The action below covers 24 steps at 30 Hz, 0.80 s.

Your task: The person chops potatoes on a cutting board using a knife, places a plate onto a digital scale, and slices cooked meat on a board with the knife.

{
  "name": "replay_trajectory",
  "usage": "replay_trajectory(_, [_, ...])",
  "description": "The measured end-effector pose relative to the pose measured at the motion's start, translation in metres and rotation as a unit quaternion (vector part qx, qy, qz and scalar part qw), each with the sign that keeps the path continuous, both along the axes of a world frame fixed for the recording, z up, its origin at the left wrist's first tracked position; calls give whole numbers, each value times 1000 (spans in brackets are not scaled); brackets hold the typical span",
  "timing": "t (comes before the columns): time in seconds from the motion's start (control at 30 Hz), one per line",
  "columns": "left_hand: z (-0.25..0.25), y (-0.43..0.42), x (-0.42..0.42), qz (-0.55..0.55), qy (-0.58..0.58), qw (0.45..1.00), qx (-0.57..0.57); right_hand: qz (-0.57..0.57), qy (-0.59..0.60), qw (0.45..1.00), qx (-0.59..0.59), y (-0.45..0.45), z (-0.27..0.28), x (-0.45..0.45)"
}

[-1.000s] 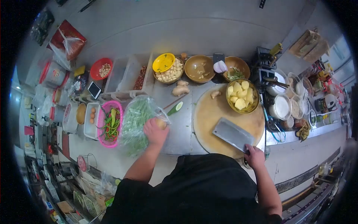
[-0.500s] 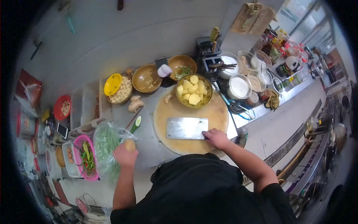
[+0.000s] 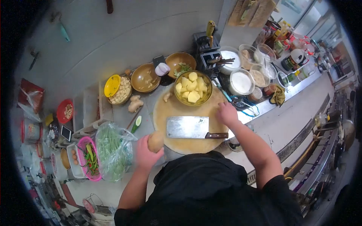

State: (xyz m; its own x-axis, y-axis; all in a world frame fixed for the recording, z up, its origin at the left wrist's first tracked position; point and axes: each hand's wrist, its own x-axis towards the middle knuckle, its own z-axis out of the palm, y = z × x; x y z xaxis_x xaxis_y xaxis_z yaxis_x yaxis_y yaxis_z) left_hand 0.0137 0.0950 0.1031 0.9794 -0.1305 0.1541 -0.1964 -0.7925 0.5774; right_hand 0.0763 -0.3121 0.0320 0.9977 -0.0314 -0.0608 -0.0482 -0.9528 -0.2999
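My left hand (image 3: 146, 155) is closed around a brown potato (image 3: 155, 141), held beside the left edge of the round cutting board (image 3: 162, 120). Flat on the board lies a cleaver (image 3: 188, 127), its dark wooden handle pointing right. My right hand (image 3: 227, 115) hovers over the board's right side, above and apart from that handle. Its fingers reach forward, loosely open, with nothing visible in them. Just beyond the fingertips is a tool with a teal handle (image 3: 227, 96). At the back of the board stands a metal bowl (image 3: 207, 98) of peeled potato pieces (image 3: 193, 87).
Left of the board are a cucumber piece (image 3: 136, 124), ginger (image 3: 135, 104), bagged greens (image 3: 112, 147) and a pink basket (image 3: 98, 170) of peppers. Brown bowls (image 3: 141, 83) line the wall. Behind on the right stand a knife rack (image 3: 202, 42) and tubs of white powder (image 3: 241, 82).
My right hand has let go of the cleaver's handle and moved forward and right. My left hand has brought the potato rightward from the bagged greens toward the board.
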Motion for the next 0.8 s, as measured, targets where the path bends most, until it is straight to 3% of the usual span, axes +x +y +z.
replay_trajectory(0.07, [4, -6, 2, -8, -4, 1000, -5, 25, 62, 998, 16, 13, 26, -2])
replay_trajectory(0.13, [4, -10, 4, -14, -6, 1000, -10, 229, 200, 953, -13, 34, 36, -22])
replay_trajectory(0.27, [-4, -17, 4, -16, 8, 998, -56, 300, 153, 941, 28, 40, 3, -61])
replay_trajectory(0.43, [-20, -18, 8, -43, -30, 998, -27, 218, 167, 960, 45, 44, 7, -69])
replay_trajectory(0.5, [-30, -10, 12, 12, 58, 998, 29, 198, 156, 967, 49, 41, 6, -77])
replay_trajectory(0.57, [-40, 12, 17, 54, 74, 994, 62, 175, 143, 972, 56, 39, 7, -86])
replay_trajectory(0.6, [-45, 26, 20, 94, 90, 987, 95, 158, 107, 980, 56, 37, 12, -93])
replay_trajectory(0.73, [-63, 70, 28, 86, 51, 984, 145, 61, -7, 995, 77, 22, 19, -126])
replay_trajectory(0.8, [-73, 82, 33, 108, 123, 969, 184, 13, -22, 997, 74, 15, 25, -147])
